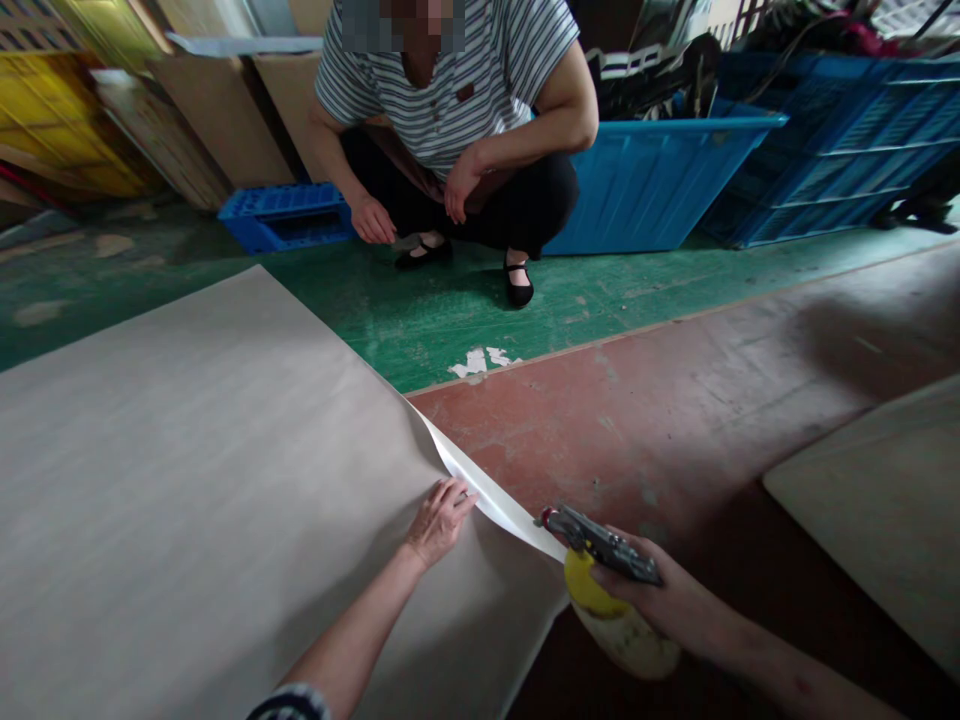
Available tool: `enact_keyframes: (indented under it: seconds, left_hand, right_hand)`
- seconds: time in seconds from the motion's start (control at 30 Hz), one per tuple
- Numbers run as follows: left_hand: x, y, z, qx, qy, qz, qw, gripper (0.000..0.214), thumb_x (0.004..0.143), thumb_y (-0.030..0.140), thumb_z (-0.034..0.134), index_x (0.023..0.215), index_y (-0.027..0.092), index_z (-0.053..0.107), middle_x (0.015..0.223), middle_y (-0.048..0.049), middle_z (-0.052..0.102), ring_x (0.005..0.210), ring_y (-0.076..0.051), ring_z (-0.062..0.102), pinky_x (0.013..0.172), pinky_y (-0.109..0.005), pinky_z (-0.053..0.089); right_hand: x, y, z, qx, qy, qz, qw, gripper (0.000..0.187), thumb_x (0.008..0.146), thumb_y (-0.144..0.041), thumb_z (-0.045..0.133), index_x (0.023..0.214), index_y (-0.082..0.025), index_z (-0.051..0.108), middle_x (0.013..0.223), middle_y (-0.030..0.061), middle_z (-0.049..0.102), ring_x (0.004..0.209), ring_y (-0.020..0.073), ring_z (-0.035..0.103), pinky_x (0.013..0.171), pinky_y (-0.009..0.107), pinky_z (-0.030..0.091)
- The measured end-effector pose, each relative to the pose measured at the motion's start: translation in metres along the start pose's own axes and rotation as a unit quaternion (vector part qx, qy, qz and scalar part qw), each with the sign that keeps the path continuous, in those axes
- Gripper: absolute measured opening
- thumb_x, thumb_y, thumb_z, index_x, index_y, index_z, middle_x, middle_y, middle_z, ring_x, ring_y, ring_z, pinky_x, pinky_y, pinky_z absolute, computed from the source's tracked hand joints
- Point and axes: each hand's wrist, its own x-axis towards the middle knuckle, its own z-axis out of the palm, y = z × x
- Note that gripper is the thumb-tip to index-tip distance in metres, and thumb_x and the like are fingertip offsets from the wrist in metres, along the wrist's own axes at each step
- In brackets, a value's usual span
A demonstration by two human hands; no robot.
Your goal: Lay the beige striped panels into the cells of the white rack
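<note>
A large pale veneer sheet (187,470) lies on the floor and fills the left half of the view. My left hand (439,520) rests flat on it near its right edge, fingers spread, beside a lifted white strip (487,495) along that edge. My right hand (667,600) grips a grey tool with a yellow body (600,560), whose nose touches the end of the strip.
A person in a striped shirt (457,90) squats on the green floor (420,320) beyond the sheet. Blue crates (652,180) stand behind, a blue pallet (285,215) to the left. A red board (675,400) lies under my right hand; another pale sheet (885,500) sits right.
</note>
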Motion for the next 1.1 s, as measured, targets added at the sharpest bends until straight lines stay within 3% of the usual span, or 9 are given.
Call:
enact_keyframes:
  seconds: [0.17, 0.3, 0.47, 0.6, 0.7, 0.77, 0.9, 1.1]
  left_hand:
    - [-0.002, 0.002, 0.001, 0.004, 0.01, 0.0, 1.0, 0.043, 0.091, 0.012, 0.044, 0.128, 0.029, 0.056, 0.12, -0.008, 0.053, 0.12, -0.024, 0.043, 0.106, -0.041, 0.043]
    - [-0.004, 0.004, 0.001, 0.008, 0.013, 0.002, 1.0, 0.047, 0.088, 0.009, 0.046, 0.128, 0.03, 0.056, 0.123, -0.0085, 0.052, 0.123, -0.025, 0.042, 0.108, -0.044, 0.041]
    - [-0.005, 0.011, 0.001, 0.015, 0.009, 0.002, 1.0, 0.039, 0.091, 0.014, 0.044, 0.123, 0.028, 0.059, 0.126, -0.0098, 0.051, 0.125, -0.027, 0.042, 0.108, -0.049, 0.039]
    - [-0.002, 0.02, 0.006, 0.015, -0.01, 0.023, 1.0, 0.038, 0.091, 0.012, 0.041, 0.122, 0.023, 0.059, 0.127, -0.009, 0.054, 0.125, -0.024, 0.043, 0.116, -0.049, 0.03]
    - [0.003, 0.026, 0.01, 0.014, -0.027, 0.044, 0.999, 0.044, 0.087, 0.007, 0.042, 0.125, 0.022, 0.058, 0.119, -0.0081, 0.058, 0.118, -0.022, 0.048, 0.111, -0.039, 0.038]
    - [0.005, 0.03, 0.011, 0.018, -0.034, 0.051, 0.998, 0.049, 0.085, 0.006, 0.043, 0.129, 0.025, 0.056, 0.116, -0.0087, 0.057, 0.113, -0.023, 0.05, 0.105, -0.041, 0.043]
    - [0.002, 0.036, 0.015, 0.023, -0.046, 0.077, 0.996, 0.057, 0.085, 0.005, 0.042, 0.136, 0.029, 0.05, 0.122, -0.0092, 0.055, 0.117, -0.025, 0.049, 0.111, -0.049, 0.036]
    - [-0.009, 0.047, 0.023, 0.022, -0.059, 0.109, 0.992, 0.059, 0.085, 0.003, 0.042, 0.134, 0.033, 0.052, 0.125, -0.0075, 0.054, 0.12, -0.023, 0.048, 0.113, -0.044, 0.035]
  right_hand:
    - [0.003, 0.0, -0.004, 0.002, -0.008, 0.001, 1.0, 0.033, 0.085, -0.049, 0.064, 0.1, -0.02, 0.067, 0.085, 0.0023, 0.063, 0.082, 0.0203, 0.06, 0.081, 0.031, 0.051]
    - [-0.019, 0.013, -0.015, 0.006, -0.008, 0.023, 1.0, 0.042, 0.083, -0.052, 0.065, 0.111, -0.021, 0.066, 0.092, 0.0038, 0.066, 0.09, 0.0233, 0.062, 0.088, 0.035, 0.05]
    - [-0.054, 0.043, -0.03, -0.016, 0.073, 0.111, 0.991, 0.06, 0.073, -0.061, 0.071, 0.116, -0.019, 0.067, 0.107, 0.0089, 0.07, 0.102, 0.03, 0.063, 0.093, 0.04, 0.051]
    - [-0.069, 0.048, -0.038, -0.016, 0.071, 0.128, 0.989, 0.059, 0.074, -0.06, 0.07, 0.116, -0.018, 0.067, 0.106, 0.0095, 0.069, 0.103, 0.0299, 0.063, 0.094, 0.041, 0.05]
    - [-0.065, 0.042, -0.036, -0.005, 0.07, 0.106, 0.992, 0.051, 0.076, -0.057, 0.07, 0.11, -0.019, 0.07, 0.1, 0.0076, 0.07, 0.097, 0.0271, 0.064, 0.088, 0.038, 0.053]
    - [-0.057, 0.037, -0.033, 0.003, 0.049, 0.082, 0.995, 0.048, 0.078, -0.055, 0.069, 0.109, -0.018, 0.069, 0.097, 0.0064, 0.069, 0.092, 0.0248, 0.064, 0.083, 0.036, 0.053]
    - [-0.043, 0.032, -0.027, 0.015, 0.021, 0.051, 0.998, 0.052, 0.081, -0.053, 0.068, 0.117, -0.017, 0.066, 0.097, 0.0055, 0.068, 0.088, 0.0215, 0.063, 0.081, 0.032, 0.052]
    - [-0.048, 0.035, -0.027, -0.009, 0.038, 0.082, 0.996, 0.057, 0.077, -0.058, 0.068, 0.117, -0.016, 0.065, 0.1, 0.0066, 0.068, 0.094, 0.0249, 0.063, 0.089, 0.038, 0.051]
